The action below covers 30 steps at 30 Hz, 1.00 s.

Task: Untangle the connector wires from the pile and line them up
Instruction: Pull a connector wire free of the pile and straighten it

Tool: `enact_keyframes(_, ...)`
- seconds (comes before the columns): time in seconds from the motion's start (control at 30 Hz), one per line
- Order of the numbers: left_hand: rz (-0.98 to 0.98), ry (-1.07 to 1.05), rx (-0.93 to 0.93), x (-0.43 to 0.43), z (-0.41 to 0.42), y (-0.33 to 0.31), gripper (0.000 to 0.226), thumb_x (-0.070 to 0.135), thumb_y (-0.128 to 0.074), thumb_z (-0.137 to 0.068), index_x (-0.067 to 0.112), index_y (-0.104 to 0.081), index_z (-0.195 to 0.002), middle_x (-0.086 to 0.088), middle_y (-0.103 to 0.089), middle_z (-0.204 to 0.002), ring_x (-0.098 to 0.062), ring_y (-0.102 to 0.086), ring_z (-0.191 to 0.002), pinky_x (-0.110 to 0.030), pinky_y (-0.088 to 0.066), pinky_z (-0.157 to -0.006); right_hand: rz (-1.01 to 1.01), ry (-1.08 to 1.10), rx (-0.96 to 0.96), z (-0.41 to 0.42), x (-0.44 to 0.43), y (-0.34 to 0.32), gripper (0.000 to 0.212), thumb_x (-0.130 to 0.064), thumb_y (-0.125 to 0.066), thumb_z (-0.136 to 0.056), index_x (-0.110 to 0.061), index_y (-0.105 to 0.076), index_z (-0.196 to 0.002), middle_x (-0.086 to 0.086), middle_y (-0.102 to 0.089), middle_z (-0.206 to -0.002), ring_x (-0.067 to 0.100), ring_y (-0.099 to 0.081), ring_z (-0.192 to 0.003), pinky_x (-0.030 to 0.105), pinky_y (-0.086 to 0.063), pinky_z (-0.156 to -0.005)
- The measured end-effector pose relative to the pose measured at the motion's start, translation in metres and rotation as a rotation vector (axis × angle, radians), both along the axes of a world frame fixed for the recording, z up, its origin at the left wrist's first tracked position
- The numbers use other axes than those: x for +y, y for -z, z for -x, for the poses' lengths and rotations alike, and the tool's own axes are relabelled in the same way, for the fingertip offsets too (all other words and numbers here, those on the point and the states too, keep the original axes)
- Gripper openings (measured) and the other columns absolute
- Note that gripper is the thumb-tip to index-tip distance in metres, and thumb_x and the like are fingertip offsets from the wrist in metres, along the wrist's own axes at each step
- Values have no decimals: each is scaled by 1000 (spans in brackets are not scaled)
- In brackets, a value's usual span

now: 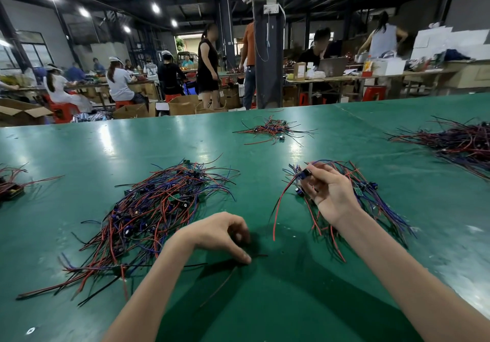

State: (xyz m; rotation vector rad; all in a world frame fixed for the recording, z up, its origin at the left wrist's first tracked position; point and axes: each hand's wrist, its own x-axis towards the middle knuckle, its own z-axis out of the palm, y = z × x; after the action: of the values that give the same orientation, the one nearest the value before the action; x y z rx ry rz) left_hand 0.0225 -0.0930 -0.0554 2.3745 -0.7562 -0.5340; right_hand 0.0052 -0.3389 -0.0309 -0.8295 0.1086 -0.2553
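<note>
A tangled pile [148, 214] of red, blue and black connector wires with small boards lies left of centre on the green table [265, 302]. To the right lies a more ordered group of wires [371, 209], fanned toward me. My right hand [328, 195] hovers over that group and pinches one wire's dark blue component [306, 174] between thumb and fingers. My left hand [220, 235] sits low between the two groups, fingers curled down onto the table, its thumb tip at the end of a thin dark wire [225, 263].
A small wire heap [273, 129] lies further back in the middle and a large one [461, 142] at the far right. More wires [10, 185] sit at the left edge. Beyond the table, people work among benches, boxes and red stools.
</note>
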Motion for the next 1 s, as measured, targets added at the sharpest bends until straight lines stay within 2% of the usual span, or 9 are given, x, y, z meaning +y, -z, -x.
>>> enact_keyframes(0.1, 22, -78, -39, 10, -7, 0, 17, 20, -84, -69, 22, -68, -75, 14, -64, -65, 3, -55, -58, -14, -43, -61, -40, -13, 24, 0, -1, -1, 19, 5, -54, -87, -10, -56, -75, 0, -60, -57, 7, -56, -45, 19, -55, -56)
enact_keyframes(0.17, -22, -183, -168, 13, -13, 1, 13, 21, -79, -73, 24, -68, -69, 15, -64, -63, 4, -57, -59, -15, -44, -62, -75, -76, 52, 2, 0, -1, 19, 5, -52, -88, -9, -58, -76, 2, -58, -63, 9, -55, -47, 18, -54, -54)
enact_keyframes(0.33, -263, -503, -460, 21, -16, 3, 3, 24, -66, -85, 24, -63, -82, 8, -64, -84, -15, -60, -85, -28, -50, -75, 8, -306, 195, 6, 10, 5, 13, 3, -55, -83, -6, -64, -86, 4, -58, -64, 13, -52, -57, 22, -54, -52)
enact_keyframes(0.43, -62, -585, -553, 15, -15, 4, 7, 26, -64, -87, 21, -67, -90, 8, -66, -85, -12, -60, -84, -26, -47, -75, 147, -445, 275, 7, 19, 9, 19, 0, -62, -71, -4, -67, -88, 5, -58, -67, 13, -51, -58, 22, -53, -50)
enact_keyframes(0.5, 187, -528, -456, 2, -13, 2, 14, 30, -64, -89, 19, -71, -83, 10, -65, -73, -5, -56, -70, -20, -40, -67, 239, -525, 326, 8, 26, 12, 17, -2, -64, -68, -4, -71, -83, 5, -58, -69, 13, -52, -56, 21, -53, -49)
enact_keyframes(0.6, 421, -414, -185, -19, -6, 3, 28, 31, -59, -93, 11, -76, -85, 8, -65, -63, 5, -46, -48, -13, -33, -52, 372, -622, 391, 9, 33, 19, 11, 0, -60, -80, -4, -70, -83, 4, -62, -67, 11, -58, -54, 22, -55, -51)
enact_keyframes(0.73, 554, -402, 68, -31, 1, 11, 28, 32, -63, -89, 14, -74, -70, -12, -51, -64, -12, -28, -49, -27, -16, -50, 470, -707, 387, 12, 38, 24, 13, 2, -58, -86, -5, -68, -91, 0, -68, -71, 8, -63, -57, 21, -56, -56)
enact_keyframes(0.87, 712, -378, 234, -34, 6, 12, 8, 17, -69, -84, 12, -72, -79, 6, -63, -59, -4, -31, -43, -14, -23, -41, 635, -655, 346, 14, 42, 24, 12, -1, -65, -82, -8, -71, -89, -3, -69, -71, 6, -63, -57, 19, -54, -58)
enact_keyframes(1.0, 773, -403, 306, -35, 8, 10, 2, 9, -69, -83, 8, -67, -83, 6, -62, -60, -2, -36, -45, -12, -28, -43, 669, -632, 318, 16, 43, 24, 9, -2, -69, -79, -9, -72, -84, -4, -68, -65, 4, -63, -53, 19, -51, -52)
